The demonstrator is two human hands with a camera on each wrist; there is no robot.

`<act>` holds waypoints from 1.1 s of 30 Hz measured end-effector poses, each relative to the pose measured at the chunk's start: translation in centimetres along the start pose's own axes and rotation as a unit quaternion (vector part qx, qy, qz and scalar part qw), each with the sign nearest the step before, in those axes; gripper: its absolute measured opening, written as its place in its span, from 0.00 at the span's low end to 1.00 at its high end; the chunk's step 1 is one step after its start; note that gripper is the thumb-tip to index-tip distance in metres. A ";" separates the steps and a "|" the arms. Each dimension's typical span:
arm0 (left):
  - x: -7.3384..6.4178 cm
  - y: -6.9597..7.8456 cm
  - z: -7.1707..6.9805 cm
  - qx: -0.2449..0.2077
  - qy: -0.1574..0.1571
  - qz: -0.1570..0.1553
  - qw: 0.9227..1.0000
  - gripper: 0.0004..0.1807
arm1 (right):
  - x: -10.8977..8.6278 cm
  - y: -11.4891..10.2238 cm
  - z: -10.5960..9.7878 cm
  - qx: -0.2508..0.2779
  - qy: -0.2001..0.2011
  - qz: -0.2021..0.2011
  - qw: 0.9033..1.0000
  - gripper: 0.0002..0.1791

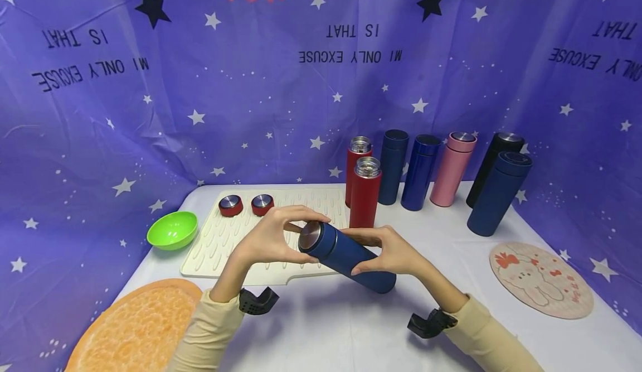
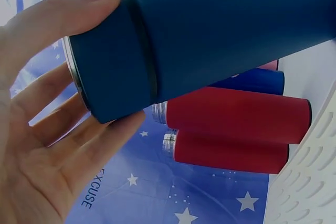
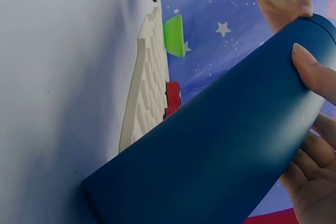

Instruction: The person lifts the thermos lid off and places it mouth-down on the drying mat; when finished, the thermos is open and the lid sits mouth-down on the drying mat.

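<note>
A dark blue thermos bottle [image 1: 346,255] with a steel-topped lid [image 1: 312,236] is held tilted above the front of the table, lid toward the left. My left hand [image 1: 275,237] grips the lid, thumb on one side and fingers on the other, as the left wrist view shows on the blue lid [image 2: 107,59]. Around the bottle's body my right hand [image 1: 388,254] has its thumb and fingers on opposite sides. Two red thermos bottles without lids, one nearer [image 1: 365,199] and one farther [image 1: 353,163], stand upright just behind. Two red lids [image 1: 230,207] [image 1: 262,205] lie on the white mat.
The ribbed white mat [image 1: 210,249] lies behind my left hand, with a green bowl [image 1: 173,231] at its left. Several lidded bottles, including a pink one [image 1: 453,171], stand at the back right. An orange round mat [image 1: 135,327] and a rabbit-print mat [image 1: 541,280] flank the table.
</note>
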State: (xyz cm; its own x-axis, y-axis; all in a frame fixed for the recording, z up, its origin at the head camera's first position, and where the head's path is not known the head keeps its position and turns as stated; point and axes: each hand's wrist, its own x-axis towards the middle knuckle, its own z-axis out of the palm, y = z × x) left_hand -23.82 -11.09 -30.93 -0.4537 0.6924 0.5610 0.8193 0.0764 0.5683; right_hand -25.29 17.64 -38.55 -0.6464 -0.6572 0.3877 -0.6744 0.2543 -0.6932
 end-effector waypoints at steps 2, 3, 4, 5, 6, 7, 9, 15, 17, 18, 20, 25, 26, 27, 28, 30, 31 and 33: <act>-0.1 -0.8 0.2 0.007 0.006 0.006 1.000 0.35 | -0.1 -0.2 0.0 -0.006 0.006 -0.002 1.000 0.39; -0.2 -1.3 0.3 0.010 0.009 0.004 1.000 0.35 | -0.1 -0.2 0.1 -0.008 0.009 -0.002 1.000 0.39; -0.3 -1.8 0.3 0.012 0.014 0.000 1.000 0.35 | -0.1 -0.2 0.2 -0.012 0.012 -0.001 1.000 0.39; -0.4 -2.2 0.4 0.015 0.021 -0.008 1.000 0.35 | -0.1 -0.3 0.3 -0.015 0.016 0.000 1.000 0.39; -0.6 -2.6 0.5 0.020 0.028 -0.018 0.999 0.35 | -0.1 -0.4 0.4 -0.019 0.022 0.001 1.000 0.39; -0.6 -2.8 0.6 0.030 0.039 -0.032 0.998 0.34 | 0.0 -0.4 0.5 -0.026 0.029 0.001 0.999 0.40; -0.6 -3.0 0.8 0.053 0.068 -0.073 0.994 0.31 | 0.0 -0.5 0.8 -0.041 0.044 -0.002 0.998 0.40; -0.3 -2.4 1.5 0.131 0.107 -0.192 0.967 0.27 | 0.3 -0.5 1.4 -0.065 0.073 -0.008 0.995 0.40; -0.3 -2.1 1.4 0.126 0.096 -0.196 0.968 0.28 | 0.3 -0.5 1.3 -0.058 0.071 -0.006 0.996 0.40; -0.3 -2.0 1.4 0.119 0.089 -0.195 0.970 0.28 | 0.3 -0.6 1.3 -0.054 0.069 -0.005 0.996 0.40; -0.4 -1.9 1.2 0.102 0.072 -0.178 0.976 0.28 | 0.3 -1.1 1.1 -0.047 0.063 -0.004 0.997 0.39; -0.5 -1.8 0.7 0.079 0.023 -0.113 0.990 0.32 | 0.3 -3.3 0.4 -0.015 0.043 -0.002 0.999 0.38; -0.5 -1.8 0.7 0.077 0.013 -0.100 0.992 0.33 | 0.3 -3.6 0.3 -0.005 0.037 -0.002 0.999 0.38; -0.5 -1.7 0.6 0.077 0.006 -0.090 0.993 0.34 | 0.3 -3.5 0.1 0.003 0.031 -0.003 1.000 0.38; -0.5 -1.7 0.5 0.075 -0.002 -0.080 0.994 0.35 | 0.3 -3.4 0.0 0.011 0.026 -0.004 1.000 0.38; -0.5 -1.6 0.4 0.066 -0.015 -0.063 0.996 0.36 | 0.3 -3.2 -0.2 0.025 0.016 -0.005 1.000 0.38; -0.5 -1.5 0.3 0.060 -0.021 -0.056 0.996 0.36 | 0.3 -3.2 -0.3 0.031 0.011 -0.006 0.999 0.38; -0.5 -1.4 0.1 0.053 -0.032 -0.048 0.997 0.38 | 0.3 -3.1 -0.5 0.035 0.005 -0.004 0.999 0.37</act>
State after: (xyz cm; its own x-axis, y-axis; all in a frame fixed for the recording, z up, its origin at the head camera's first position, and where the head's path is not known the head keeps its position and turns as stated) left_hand -24.70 -11.46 -32.07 -0.5112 0.7221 0.4661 0.8074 0.2177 0.5484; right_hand -23.59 17.02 -36.02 -0.6442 -0.6525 0.3992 -0.6534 0.1981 -0.7306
